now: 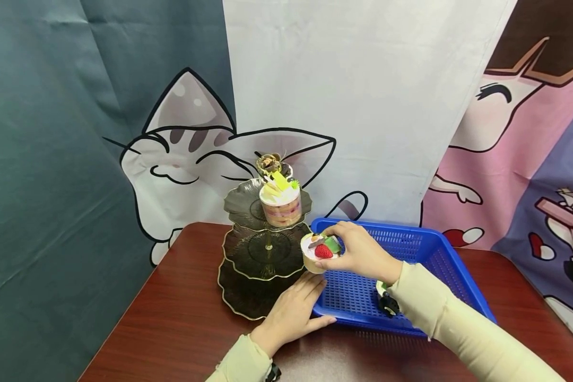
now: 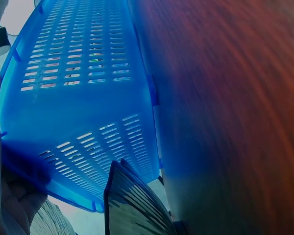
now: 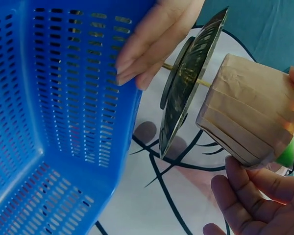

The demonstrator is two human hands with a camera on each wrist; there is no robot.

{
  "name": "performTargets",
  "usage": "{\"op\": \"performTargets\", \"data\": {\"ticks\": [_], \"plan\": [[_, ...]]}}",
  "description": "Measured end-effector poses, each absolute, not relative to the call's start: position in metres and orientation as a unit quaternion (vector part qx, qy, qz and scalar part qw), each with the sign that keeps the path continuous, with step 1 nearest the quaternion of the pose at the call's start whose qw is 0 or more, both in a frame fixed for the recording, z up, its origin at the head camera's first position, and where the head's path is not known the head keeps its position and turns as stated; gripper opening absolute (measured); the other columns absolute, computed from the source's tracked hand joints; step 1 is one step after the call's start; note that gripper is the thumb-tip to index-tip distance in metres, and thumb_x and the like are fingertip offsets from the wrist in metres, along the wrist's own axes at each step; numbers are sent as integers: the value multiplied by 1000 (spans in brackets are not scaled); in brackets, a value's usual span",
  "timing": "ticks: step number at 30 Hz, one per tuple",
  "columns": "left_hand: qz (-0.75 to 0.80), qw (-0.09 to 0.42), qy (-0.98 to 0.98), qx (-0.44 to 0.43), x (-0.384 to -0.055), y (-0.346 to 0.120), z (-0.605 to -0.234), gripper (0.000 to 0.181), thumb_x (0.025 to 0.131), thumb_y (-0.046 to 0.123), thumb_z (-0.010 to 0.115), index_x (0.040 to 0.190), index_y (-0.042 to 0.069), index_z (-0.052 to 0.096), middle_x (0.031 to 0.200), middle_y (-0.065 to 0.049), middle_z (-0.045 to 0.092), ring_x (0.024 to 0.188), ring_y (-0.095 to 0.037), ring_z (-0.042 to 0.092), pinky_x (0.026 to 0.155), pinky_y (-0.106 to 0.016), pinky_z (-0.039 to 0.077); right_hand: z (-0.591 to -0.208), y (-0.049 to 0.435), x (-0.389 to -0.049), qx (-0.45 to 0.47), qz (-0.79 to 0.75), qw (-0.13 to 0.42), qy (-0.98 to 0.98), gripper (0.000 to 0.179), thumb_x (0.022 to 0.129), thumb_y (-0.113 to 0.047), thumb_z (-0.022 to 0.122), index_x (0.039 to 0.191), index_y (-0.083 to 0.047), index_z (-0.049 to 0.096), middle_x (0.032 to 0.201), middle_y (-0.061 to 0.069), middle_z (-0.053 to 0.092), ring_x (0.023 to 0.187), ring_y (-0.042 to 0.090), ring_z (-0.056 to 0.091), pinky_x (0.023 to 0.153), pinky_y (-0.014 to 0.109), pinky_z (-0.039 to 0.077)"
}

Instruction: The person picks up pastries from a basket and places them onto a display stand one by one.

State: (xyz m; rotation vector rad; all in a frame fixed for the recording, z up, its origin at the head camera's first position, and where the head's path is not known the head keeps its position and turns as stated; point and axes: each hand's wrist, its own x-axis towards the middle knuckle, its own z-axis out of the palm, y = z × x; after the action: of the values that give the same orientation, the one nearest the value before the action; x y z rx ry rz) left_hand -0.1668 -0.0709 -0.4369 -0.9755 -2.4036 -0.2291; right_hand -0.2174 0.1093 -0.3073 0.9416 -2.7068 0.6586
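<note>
My right hand (image 1: 358,252) pinches a small cupcake (image 3: 250,112) by its rim, topped with a strawberry and a green piece. It is held over the left end of a blue plastic basket (image 1: 353,321), close to a dark three-tier cake stand (image 1: 248,254) with gold wavy edges. My left hand (image 1: 293,305) rests on the basket's near left corner, its fingers extended over the rim. On the stand's top tier sit a layered cake cup (image 1: 283,212) with yellow topping and, behind it, a cake with dark and gold decoration (image 1: 269,164).
Inside the basket, partly hidden by the right sleeve, lies a dark item (image 1: 388,305) with white and green beside it. All stands on a reddish-brown wooden table (image 1: 172,318). A printed cloth (image 1: 353,79) with a cartoon cat hangs behind the table.
</note>
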Motion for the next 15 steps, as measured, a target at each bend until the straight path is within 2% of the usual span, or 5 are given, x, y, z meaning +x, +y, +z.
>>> {"op": "performTargets", "data": {"ticks": [6, 15], "plan": [[-83, 267, -890, -360, -166, -71, -438, 69, 84, 62, 60, 127, 8, 62, 134, -5, 60, 133, -18, 50, 113, -29, 40, -308, 101, -218, 318, 220, 112, -915, 53, 71, -46, 79, 106, -8, 67, 95, -1, 66, 88, 13, 56, 78, 34, 46], [-85, 297, -878, -366, -168, -71, -440, 70, 81, 62, 63, 125, 7, 63, 130, -5, 63, 132, -17, 50, 113, -28, 39, -307, 88, -219, 314, 229, 113, -915, 56, 70, -46, 79, 107, -6, 68, 91, 0, 65, 83, 13, 54, 72, 29, 45]]}}
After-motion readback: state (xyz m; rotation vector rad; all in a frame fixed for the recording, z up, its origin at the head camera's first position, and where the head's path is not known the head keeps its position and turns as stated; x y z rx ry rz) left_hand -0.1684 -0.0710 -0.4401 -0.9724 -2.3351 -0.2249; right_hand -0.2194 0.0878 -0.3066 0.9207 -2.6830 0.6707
